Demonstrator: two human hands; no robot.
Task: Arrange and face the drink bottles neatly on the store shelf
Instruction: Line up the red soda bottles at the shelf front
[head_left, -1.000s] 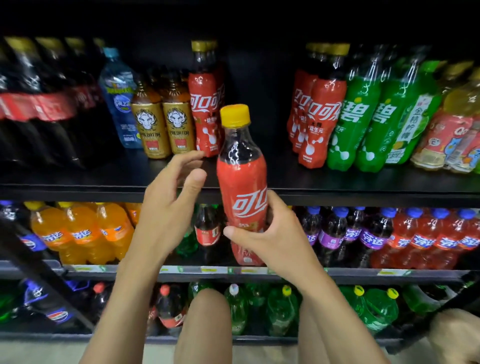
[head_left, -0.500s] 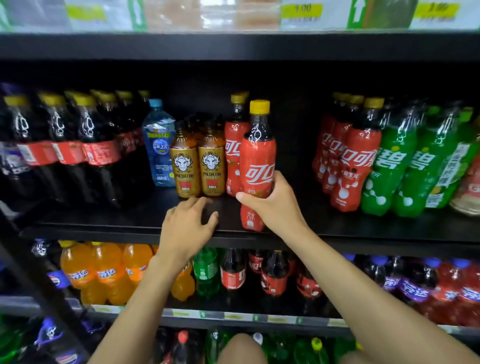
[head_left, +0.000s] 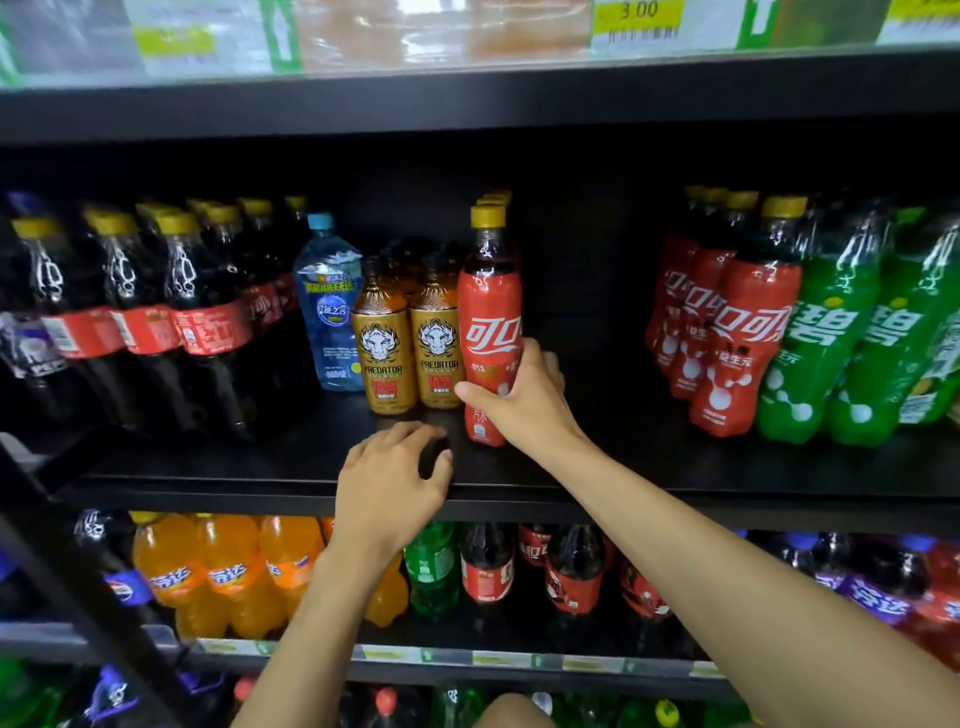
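Our right hand (head_left: 519, 400) wraps its fingers and thumb round the low part of the red cola bottle (head_left: 491, 312). The bottle stands straight up on the black shelf (head_left: 260, 467), just beside the two gold tiger bottles (head_left: 439, 353), white letters facing us. Our left hand (head_left: 389, 483) rests on the shelf's front, fingers bent a little, holding nothing. A blue water bottle (head_left: 330, 312) stands left of the gold ones.

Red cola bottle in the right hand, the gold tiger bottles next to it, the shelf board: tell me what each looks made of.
Red cola bottle: clear glossy plastic, going by highlights on the bare neck; printed film sleeve; yellow plastic-looking cap. Gold tiger bottles: amber translucent shoulders, plastic or glass, cannot tell; metallic-looking gold label. Shelf board: black, soft sheen, probably painted metal.
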